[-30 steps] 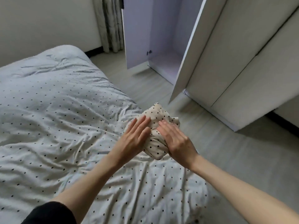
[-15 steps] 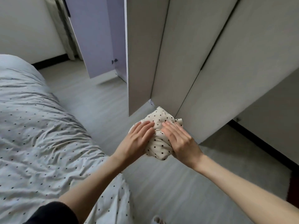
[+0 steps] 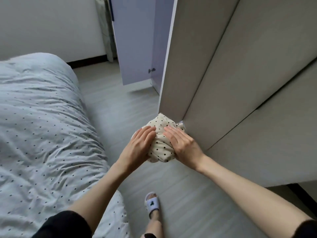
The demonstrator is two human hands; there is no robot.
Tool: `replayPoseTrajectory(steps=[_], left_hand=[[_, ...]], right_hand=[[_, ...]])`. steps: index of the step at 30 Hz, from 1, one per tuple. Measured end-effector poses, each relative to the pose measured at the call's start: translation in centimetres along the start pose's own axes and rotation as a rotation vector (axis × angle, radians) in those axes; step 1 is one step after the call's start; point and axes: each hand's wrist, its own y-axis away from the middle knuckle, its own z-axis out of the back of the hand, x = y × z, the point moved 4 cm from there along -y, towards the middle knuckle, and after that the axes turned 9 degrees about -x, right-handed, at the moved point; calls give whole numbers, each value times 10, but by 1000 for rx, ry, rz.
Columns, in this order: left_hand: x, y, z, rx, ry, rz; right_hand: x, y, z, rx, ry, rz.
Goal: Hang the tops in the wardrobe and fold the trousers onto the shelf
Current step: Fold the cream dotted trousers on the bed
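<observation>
Carrying the folded cream polka-dot trousers (image 3: 160, 143) between them, the left hand (image 3: 139, 145) and right hand (image 3: 182, 146) press flat on its two sides, fingers straight on top; whether the thumbs hook underneath is hidden. The bundle hangs above the floor (image 3: 123, 117), just in front of the near open wardrobe door (image 3: 178, 66), its long axis pointing away from the person. The opening lies beyond and left of that door edge, so the shelf, unseen here, is probably reached by swinging left around it; both hands are equally near.
</observation>
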Motion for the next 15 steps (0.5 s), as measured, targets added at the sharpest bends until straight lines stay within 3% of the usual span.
replayPoseTrajectory(steps=[8, 15], left_hand=[[156, -85, 39, -83, -162, 156], [290, -133, 36, 1, -223, 216]], right_hand=[[-54, -169, -99, -28, -169, 28], [-90, -268, -197, 15, -221, 16]])
